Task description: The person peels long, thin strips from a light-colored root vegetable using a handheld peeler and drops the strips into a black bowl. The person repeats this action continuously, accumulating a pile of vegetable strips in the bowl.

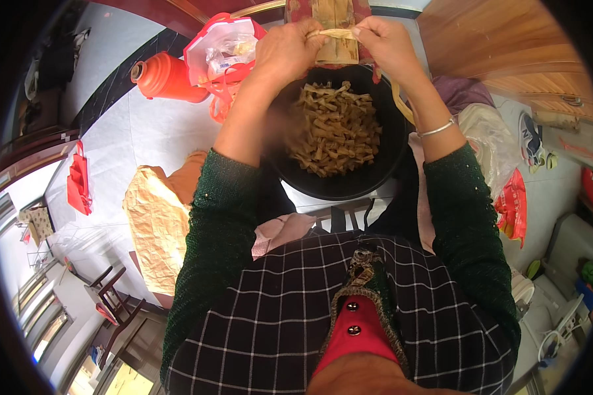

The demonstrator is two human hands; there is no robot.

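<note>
My left hand (291, 48) and my right hand (383, 43) pinch a pale yellowish, twisted strip (338, 33) between them, at the top centre. From my right hand a length of the strip hangs down beside the wrist, which wears a silver bangle (437, 128). Behind and below the stretched part is a worn wooden board (336, 52) with reddish edges. Under my forearms stands a round black basin (341, 190), holding a heap of short, brownish knotted pieces (336, 131). What material the strip is, I cannot tell.
Left of the basin are a red-and-white bag (197, 59) with plastic packets and an orange thermos flask (165, 79). Crumpled brown paper (155, 222) lies lower left. To the right are a translucent plastic bag (489, 138), a red bag (514, 207) and a sneaker (529, 138).
</note>
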